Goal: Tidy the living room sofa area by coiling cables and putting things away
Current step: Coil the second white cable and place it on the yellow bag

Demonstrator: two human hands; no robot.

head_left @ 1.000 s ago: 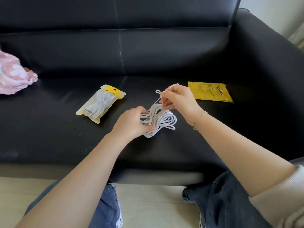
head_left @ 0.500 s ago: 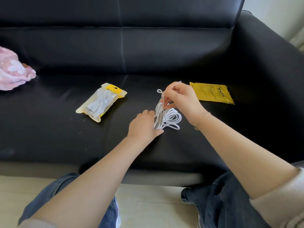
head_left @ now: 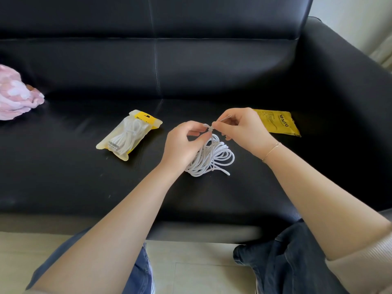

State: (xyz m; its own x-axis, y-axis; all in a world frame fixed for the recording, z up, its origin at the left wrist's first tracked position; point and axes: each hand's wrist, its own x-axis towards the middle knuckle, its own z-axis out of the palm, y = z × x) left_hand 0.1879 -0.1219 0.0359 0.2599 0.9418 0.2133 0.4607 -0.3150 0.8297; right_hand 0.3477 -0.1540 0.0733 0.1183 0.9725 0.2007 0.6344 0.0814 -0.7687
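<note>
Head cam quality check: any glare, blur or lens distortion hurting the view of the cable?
Head view: daylight from the right puts soft sheen on the black sofa, no blown-out glare; wide-angle bending shows at the armrest; the white cable is sharp against the dark seat; the left hand hides some loops; the sofa's front edge looks smeared.

Glossy black leather sofa (head_left: 212,68), smooth white cable (head_left: 214,158), shiny plastic pouch (head_left: 127,136)

One loose white cable coil (head_left: 209,157) and one bagged cable (head_left: 127,135) lie mid-frame. One flat yellow bag (head_left: 277,124) lies right. One pink cloth (head_left: 14,96) sits upper left.
</note>
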